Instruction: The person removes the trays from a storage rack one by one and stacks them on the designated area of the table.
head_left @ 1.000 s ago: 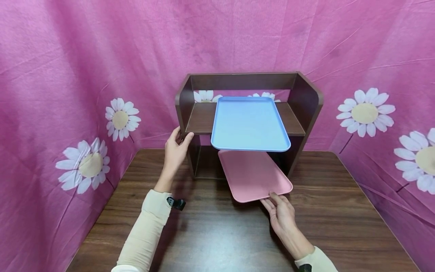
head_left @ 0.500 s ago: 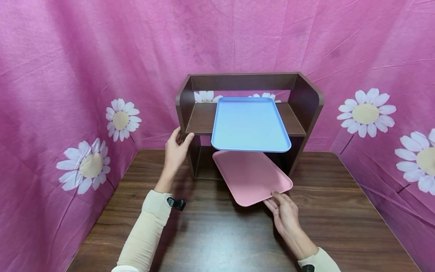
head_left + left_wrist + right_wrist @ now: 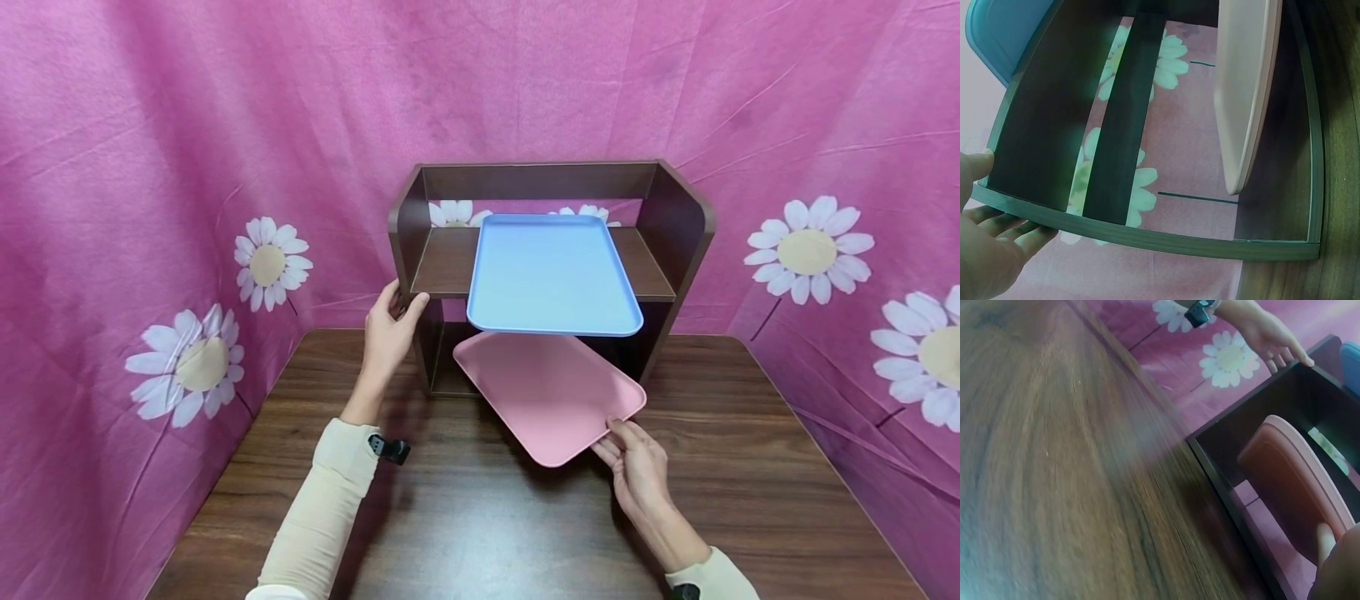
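Note:
A pink tray (image 3: 551,392) juts out at an angle from the lower compartment of a dark brown shelf (image 3: 442,262). My right hand (image 3: 641,471) pinches its near right edge, thumb on top and fingers underneath. In the right wrist view, the tray's underside (image 3: 1291,481) shows above the shelf's bottom board. My left hand (image 3: 388,329) grips the shelf's left side panel where the middle board meets it; the left wrist view shows the thumb (image 3: 982,165) inside and the fingers behind the panel. A blue tray (image 3: 555,275) lies on the middle board, its front overhanging and hiding the pink tray's back.
The shelf stands at the back of a wooden table (image 3: 480,525), with table surface in front and on both sides. Close behind hangs a pink curtain (image 3: 525,83) with daisies, which also lines the left and right sides.
The right hand has moved slightly right and toward the person. The pink tray has turned with it, its back left corner swinging left and its front corner coming nearer. Left hand and blue tray stay put.

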Motion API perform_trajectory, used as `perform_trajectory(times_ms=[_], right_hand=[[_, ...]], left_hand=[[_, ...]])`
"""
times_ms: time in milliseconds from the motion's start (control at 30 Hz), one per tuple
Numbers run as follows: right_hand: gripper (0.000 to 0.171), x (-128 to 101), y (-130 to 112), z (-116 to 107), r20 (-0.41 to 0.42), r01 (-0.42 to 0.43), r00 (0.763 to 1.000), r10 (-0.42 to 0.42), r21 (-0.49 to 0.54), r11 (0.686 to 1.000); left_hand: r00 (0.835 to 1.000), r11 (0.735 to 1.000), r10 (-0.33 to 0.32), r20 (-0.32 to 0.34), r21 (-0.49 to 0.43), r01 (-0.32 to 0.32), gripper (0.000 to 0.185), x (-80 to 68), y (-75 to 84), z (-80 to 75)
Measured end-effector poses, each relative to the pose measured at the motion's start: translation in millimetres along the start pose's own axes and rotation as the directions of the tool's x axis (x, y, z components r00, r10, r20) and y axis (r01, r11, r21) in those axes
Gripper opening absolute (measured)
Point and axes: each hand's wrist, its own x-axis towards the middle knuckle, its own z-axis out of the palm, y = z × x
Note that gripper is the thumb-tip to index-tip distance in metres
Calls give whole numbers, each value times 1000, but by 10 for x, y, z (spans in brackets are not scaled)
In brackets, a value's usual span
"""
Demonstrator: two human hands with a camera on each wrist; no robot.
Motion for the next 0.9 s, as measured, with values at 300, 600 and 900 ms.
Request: perform_trajectory(times_ms=[300,600,900], right_hand=[[17,40,-79,-48,51,14,999,-13,-27,1000],[21,94,-172,-111,110,44,993,-38,-54,998],[23,140,-269,-171,166,52,985,-41,-59,997]], left_hand=[[1000,1000,4,-2,-5,-4,50,4,-1,2],[1000,1000,-4,-4,0,4,50,3,4,-1],[1000,1000,-9,3,-5,9,51,1,12,-7]])
